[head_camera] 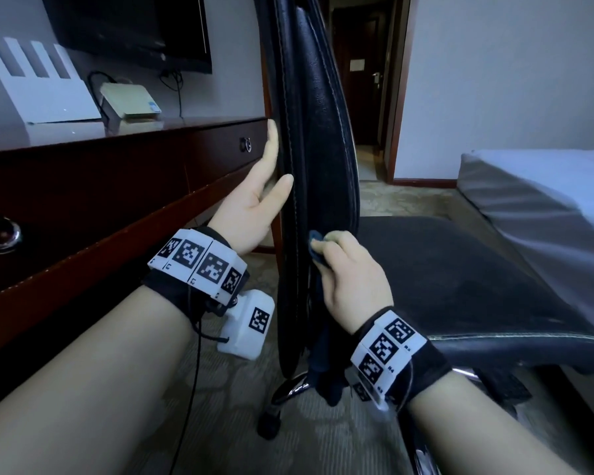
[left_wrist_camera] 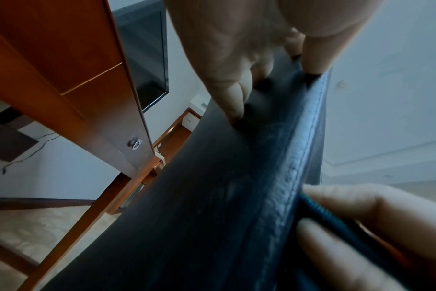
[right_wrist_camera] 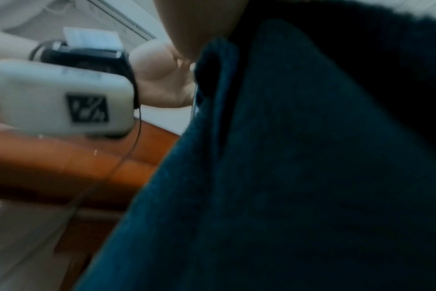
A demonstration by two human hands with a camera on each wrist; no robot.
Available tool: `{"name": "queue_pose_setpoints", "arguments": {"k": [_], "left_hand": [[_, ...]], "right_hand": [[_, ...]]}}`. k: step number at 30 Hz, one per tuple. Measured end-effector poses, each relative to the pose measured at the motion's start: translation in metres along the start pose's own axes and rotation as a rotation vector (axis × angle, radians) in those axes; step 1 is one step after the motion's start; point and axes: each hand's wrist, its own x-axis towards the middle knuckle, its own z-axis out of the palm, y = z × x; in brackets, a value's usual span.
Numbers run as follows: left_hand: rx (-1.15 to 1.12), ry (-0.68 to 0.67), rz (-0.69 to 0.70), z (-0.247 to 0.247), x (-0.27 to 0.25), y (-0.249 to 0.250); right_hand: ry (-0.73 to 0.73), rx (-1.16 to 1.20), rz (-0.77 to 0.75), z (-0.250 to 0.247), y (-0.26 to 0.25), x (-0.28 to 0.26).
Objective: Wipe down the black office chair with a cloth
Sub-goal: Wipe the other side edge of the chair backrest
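Upright chair backrest (head_camera: 318, 138) edge-on, left hand (head_camera: 254, 200) flat against it, right hand (head_camera: 350, 275) gripping dark cloth (head_camera: 318, 250).

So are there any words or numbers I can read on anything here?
None can be read.
Left wrist band: square black-and-white code patterns; tiny marks under them too small.
Right wrist band: same, tiny marks too small.
Box on the desk: small blue sticker, too small.

Left hand (head_camera: 254, 200) raised, palm flat on chair back (head_camera: 318, 138), fingers (left_wrist_camera: 233, 102) straight and spread, thumb on near edge; right hand (head_camera: 352, 279) lower, fingers curled, pinching cloth (head_camera: 318, 248) against chair back's edge; both forearms bare, extended forward; marker bands on both wrists
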Motion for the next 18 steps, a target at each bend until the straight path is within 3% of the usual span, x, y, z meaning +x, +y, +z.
{"name": "queue_pose_setpoints", "arguments": {"k": [6,9,14,18], "left_hand": [[-0.003,-0.027,-0.059,0.011,-0.012,-0.010],[-0.023,-0.033,-0.083,0.013,-0.015,-0.010],[-0.011,-0.050,-0.105,0.012,-0.020,-0.012],[-0.065,-0.104,-0.127,0.012,-0.029,-0.019]], "right_hand": [[0.205,0.057,0.041,-0.030,0.004,0.044],[0.135,0.012,-0.009,-0.011,0.001,0.030],[-0.001,0.038,0.085,0.023,0.003,-0.033],[-0.028,0.060,0.088,0.017,0.004,-0.032]]}}
